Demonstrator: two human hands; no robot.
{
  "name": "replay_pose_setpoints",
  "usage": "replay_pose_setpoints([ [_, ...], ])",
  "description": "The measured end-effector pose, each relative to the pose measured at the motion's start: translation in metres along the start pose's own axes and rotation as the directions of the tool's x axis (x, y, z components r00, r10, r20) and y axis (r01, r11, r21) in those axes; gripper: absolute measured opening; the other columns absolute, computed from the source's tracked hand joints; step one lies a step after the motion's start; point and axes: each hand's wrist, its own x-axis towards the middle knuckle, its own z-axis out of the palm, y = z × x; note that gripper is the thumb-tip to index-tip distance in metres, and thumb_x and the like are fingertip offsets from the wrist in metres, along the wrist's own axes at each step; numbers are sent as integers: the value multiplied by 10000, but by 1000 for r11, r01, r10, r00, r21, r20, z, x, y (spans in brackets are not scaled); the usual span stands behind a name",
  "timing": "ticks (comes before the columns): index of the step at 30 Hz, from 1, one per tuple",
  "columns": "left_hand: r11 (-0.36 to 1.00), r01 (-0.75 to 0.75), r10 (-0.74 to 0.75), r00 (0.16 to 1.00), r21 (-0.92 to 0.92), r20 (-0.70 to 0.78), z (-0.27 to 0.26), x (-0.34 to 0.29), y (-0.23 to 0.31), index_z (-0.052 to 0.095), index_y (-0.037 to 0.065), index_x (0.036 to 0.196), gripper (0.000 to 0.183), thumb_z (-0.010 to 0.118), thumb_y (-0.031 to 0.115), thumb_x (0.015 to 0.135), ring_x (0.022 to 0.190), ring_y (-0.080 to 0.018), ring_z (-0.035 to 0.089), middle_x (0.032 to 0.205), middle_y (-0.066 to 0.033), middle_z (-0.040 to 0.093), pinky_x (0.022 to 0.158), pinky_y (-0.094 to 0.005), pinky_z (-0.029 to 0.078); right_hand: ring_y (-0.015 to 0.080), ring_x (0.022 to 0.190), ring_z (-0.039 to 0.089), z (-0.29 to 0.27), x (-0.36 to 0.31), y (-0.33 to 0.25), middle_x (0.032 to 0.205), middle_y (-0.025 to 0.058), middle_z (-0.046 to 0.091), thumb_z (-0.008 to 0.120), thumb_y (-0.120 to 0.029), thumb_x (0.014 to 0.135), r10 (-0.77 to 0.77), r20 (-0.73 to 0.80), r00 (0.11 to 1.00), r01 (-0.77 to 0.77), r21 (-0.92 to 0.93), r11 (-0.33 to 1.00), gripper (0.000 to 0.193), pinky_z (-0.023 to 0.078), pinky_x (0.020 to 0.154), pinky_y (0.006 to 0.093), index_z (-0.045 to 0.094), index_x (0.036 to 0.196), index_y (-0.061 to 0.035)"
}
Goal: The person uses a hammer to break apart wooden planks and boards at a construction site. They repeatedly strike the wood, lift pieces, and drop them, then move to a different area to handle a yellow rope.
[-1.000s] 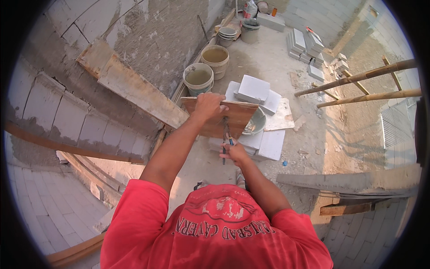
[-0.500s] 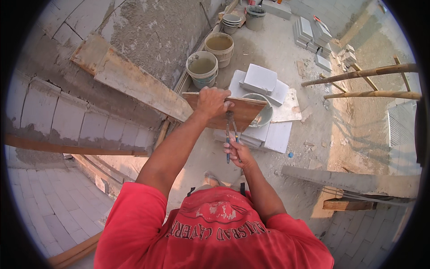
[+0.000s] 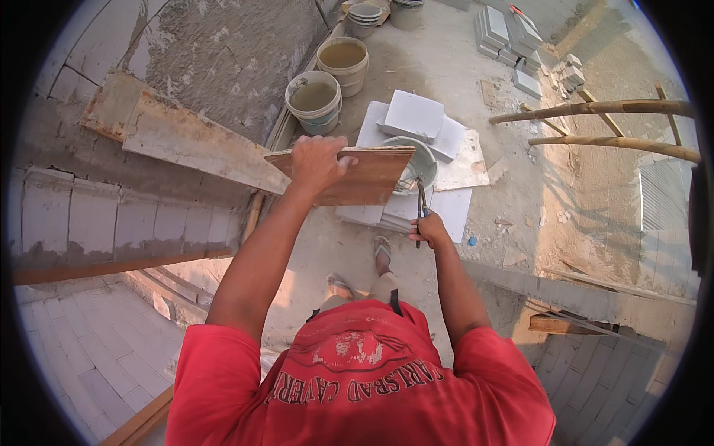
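My left hand [image 3: 316, 162] is closed over the upper edge of a brown plywood board [image 3: 368, 177], which is tilted up on its edge. The board's left end meets the end of a long, mortar-stained plank [image 3: 201, 145]. To the right of the board, my right hand [image 3: 431, 229] grips a pair of pincers [image 3: 422, 199] by the handles, which are drawn close together. The dark jaws point away from me, over the near rim of a pale round tub [image 3: 425, 152]. What lies inside the tub is partly hidden by the board.
Pale blocks [image 3: 413, 115] are stacked around the tub. Two buckets of murky liquid [image 3: 312, 97] stand along the left wall. Bamboo poles [image 3: 595, 110] jut in at the right, above a concrete ledge [image 3: 565, 291]. More blocks [image 3: 494, 28] lie at the far right.
The pincers have come away from the board and swung right toward the tub, their handles closing together. My left hand still holds the board; the view has shifted slightly.
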Motion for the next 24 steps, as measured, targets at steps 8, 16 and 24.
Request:
replay_pose_setpoints([
  [8, 998, 58, -58, 998, 1, 1, -3, 15, 4, 658, 94, 800, 430, 827, 478, 702, 707, -314, 613, 693, -93, 632, 667, -439, 425, 389, 924, 667, -27, 122, -5, 1111, 266, 563, 560, -21, 924, 248, 119, 962, -234, -117, 965, 358, 676, 656, 506, 458, 1225, 143],
  [16, 998, 57, -56, 997, 8, -45, 9, 19, 4, 629, 111, 747, 383, 828, 435, 700, 698, -302, 614, 667, -70, 614, 697, -437, 435, 416, 1039, 652, -36, 130, 28, 1093, 228, 575, 529, -11, 934, 259, 223, 940, -297, 161, 941, 305, 650, 753, 520, 486, 1227, 64],
  [24, 998, 30, -34, 996, -52, -86, 9, 16, -1, 623, 109, 740, 372, 837, 409, 693, 691, -294, 611, 666, -60, 612, 659, -430, 422, 422, 927, 675, 13, 64, 141, 993, 304, 674, 556, -150, 918, -63, 157, 986, 108, -292, 950, 491, 540, 736, 478, 487, 1377, 11],
])
